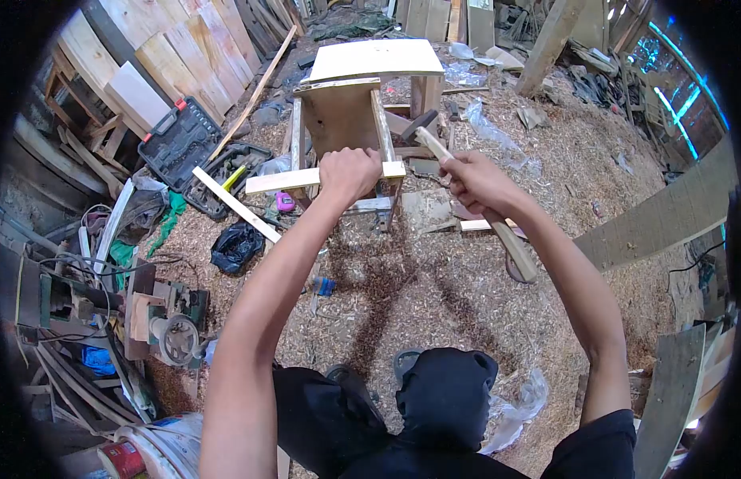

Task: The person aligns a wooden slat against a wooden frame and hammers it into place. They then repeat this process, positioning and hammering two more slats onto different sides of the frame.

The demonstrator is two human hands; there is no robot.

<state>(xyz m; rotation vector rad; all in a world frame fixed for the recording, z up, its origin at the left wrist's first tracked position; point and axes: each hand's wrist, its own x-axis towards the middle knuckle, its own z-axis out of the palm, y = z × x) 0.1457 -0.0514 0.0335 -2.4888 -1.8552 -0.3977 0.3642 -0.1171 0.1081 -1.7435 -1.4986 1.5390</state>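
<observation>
Ahead of me stands a small wooden furniture frame with a brown panel (338, 116) between its side rails. A pale wooden strip (278, 182) lies across the frame's near end and juts out to the left. My left hand (350, 172) is closed over this strip, knuckles up, its fingertips hidden. Raised to the right of the frame, my right hand (478, 182) grips a hammer (434, 147) by its long wooden handle. The dark hammer head points up and left, close to the frame's right side, apart from the strip. The handle's lower end sticks out below my fist.
Behind the frame is a pale board (378, 57). To the left lie an open tool case (179, 140), a pink tape measure (285, 202), a black plastic bag (237, 247) and a machine with a handwheel (179, 339). Wood shavings cover the floor; planks lean around the edges.
</observation>
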